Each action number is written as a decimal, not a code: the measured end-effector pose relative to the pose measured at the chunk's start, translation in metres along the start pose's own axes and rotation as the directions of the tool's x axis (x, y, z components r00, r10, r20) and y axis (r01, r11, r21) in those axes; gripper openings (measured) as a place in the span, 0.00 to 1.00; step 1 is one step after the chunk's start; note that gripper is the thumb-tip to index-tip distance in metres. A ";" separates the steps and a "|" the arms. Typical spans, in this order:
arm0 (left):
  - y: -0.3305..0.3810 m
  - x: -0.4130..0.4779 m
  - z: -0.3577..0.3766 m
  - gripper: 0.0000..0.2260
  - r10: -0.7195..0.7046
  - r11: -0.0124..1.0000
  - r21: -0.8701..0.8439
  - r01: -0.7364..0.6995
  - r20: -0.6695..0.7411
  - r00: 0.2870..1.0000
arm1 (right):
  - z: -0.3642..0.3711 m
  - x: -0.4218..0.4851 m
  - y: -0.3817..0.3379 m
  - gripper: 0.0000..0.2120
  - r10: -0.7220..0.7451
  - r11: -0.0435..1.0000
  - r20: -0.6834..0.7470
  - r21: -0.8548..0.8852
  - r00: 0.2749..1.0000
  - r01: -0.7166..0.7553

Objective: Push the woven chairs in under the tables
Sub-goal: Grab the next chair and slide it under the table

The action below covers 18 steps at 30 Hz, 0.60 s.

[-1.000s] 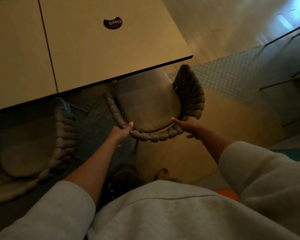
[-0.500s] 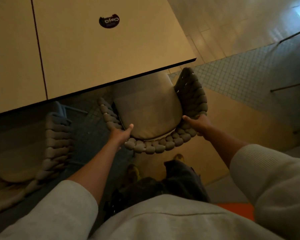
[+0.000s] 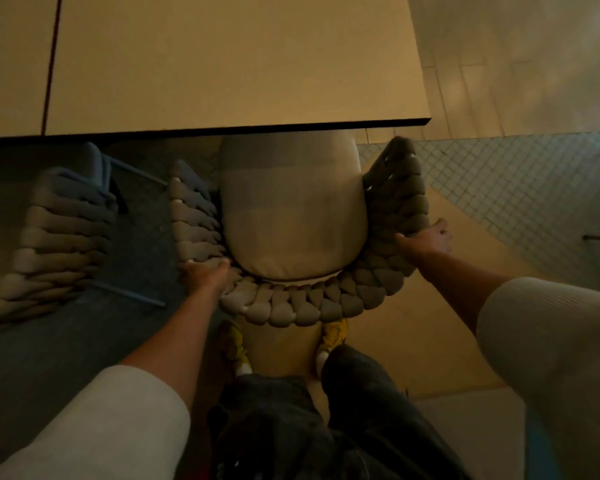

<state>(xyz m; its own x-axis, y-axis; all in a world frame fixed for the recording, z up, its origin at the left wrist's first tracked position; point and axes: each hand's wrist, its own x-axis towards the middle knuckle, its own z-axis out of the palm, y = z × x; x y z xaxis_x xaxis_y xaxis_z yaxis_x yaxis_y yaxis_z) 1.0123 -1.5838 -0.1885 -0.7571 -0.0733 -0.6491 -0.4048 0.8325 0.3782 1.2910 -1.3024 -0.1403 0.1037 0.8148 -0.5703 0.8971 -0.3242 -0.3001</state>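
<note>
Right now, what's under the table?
The front end of the woven chair's seat cushion sits under the table edge. A second chair on the left seems to reach under too. The tabletop hides everything farther in, like the chairs' front legs.

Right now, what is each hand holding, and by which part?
The woven chair, by its braided back rim: left hand grips the left curve, right hand the right curve.

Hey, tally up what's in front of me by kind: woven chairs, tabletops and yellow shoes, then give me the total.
Woven chairs: 2, the centre chair and the left chair
Tabletops: 2, the right tabletop and the left tabletop
Yellow shoes: 2, the left shoe and the right shoe
Total: 6
</note>
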 end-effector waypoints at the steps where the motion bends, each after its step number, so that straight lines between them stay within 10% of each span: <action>1: -0.002 0.005 0.003 0.37 -0.004 1.000 0.006 0.004 -0.022 1.000 | 0.004 0.012 0.003 0.49 0.015 1.000 0.017 0.018 1.000 -0.015; 18: -0.034 0.022 0.001 0.26 0.010 0.996 0.093 -0.002 -0.088 0.996 | 0.032 0.026 0.022 0.33 0.152 0.988 0.074 0.009 0.986 -0.153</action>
<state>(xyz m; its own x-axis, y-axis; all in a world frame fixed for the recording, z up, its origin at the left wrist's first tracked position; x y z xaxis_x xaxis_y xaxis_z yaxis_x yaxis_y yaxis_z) 1.0107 -1.6132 -0.2165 -0.8036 -0.1129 -0.5844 -0.3539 0.8801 0.3166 1.3000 -1.3039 -0.1869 0.2064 0.7181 -0.6646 0.8670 -0.4491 -0.2159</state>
